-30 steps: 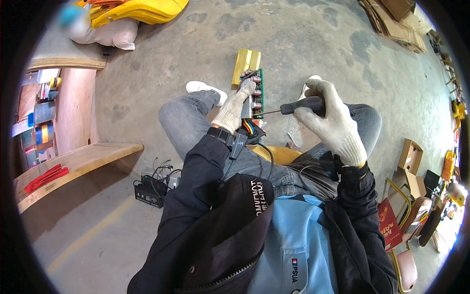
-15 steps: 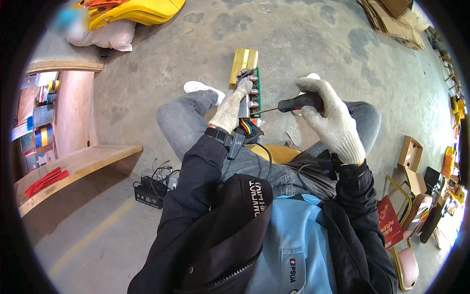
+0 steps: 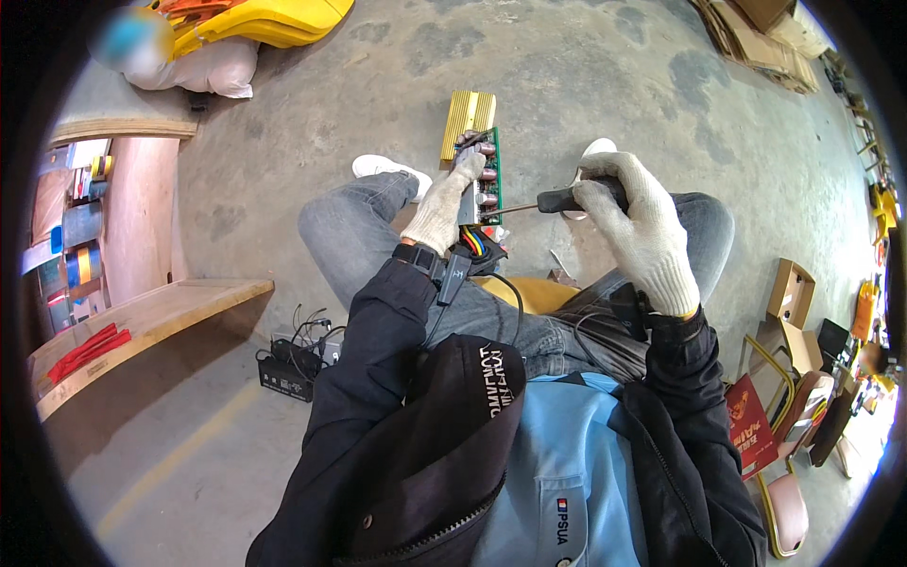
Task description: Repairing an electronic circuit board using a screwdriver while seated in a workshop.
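Note:
In a white knit glove, my left hand [image 3: 442,207] grips a green circuit board [image 3: 498,180] by its left side. Brownish round components line the board, and a bundle of coloured wires [image 3: 481,244] hangs by its lower end. My gloved right hand [image 3: 645,217] is wrapped round the black handle of a screwdriver [image 3: 557,200]. The screwdriver lies almost level, its tip against the board's lower part; the exact contact point is too small to make out. Just beyond the board a ribbed gold-coloured metal housing [image 3: 467,113] rests on the concrete floor.
Low at the left stands a wooden bench [image 3: 170,307] with red strips [image 3: 90,354] on it. Black power adapters with cables [image 3: 288,369] lie beside my left leg. At the right are an open cardboard box [image 3: 792,293] and a chair [image 3: 786,515]. Flattened cardboard [image 3: 761,47] is stacked far right.
My right hand has changed its grip on the screwdriver, with the fingers curling further over the handle. The board and my left hand have stayed nearly in place.

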Demonstrator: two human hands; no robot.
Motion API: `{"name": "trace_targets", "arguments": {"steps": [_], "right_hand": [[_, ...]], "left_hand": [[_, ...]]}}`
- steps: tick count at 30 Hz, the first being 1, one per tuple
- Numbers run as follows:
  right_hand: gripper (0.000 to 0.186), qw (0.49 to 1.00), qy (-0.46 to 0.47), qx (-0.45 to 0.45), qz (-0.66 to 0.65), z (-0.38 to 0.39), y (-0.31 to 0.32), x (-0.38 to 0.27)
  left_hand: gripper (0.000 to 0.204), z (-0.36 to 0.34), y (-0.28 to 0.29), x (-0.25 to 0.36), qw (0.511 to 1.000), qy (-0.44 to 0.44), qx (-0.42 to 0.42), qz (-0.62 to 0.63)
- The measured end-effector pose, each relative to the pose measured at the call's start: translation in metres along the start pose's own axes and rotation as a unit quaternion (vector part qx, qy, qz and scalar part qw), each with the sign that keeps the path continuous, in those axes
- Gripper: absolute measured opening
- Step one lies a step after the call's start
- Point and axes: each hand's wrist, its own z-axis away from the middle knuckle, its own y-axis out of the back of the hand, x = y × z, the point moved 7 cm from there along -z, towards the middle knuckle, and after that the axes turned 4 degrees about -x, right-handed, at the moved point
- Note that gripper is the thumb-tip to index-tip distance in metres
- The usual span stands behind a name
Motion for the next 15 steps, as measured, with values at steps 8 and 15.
{"name": "trace_targets", "arguments": {"steps": [8,15], "right_hand": [[0.025,0.999,-0.009,-0.001,-0.035,0.0,0.003,0.003],[0.021,1.0,0.006,-0.009,0.019,0.001,-0.002,-0.003]], "left_hand": [[0.057,-0.004,0.005,-0.004,1.0,-0.011,-0.009,0.003],[0.059,-0.014,0.007,-0.007,0.999,-0.035,-0.03,0.008]]}}
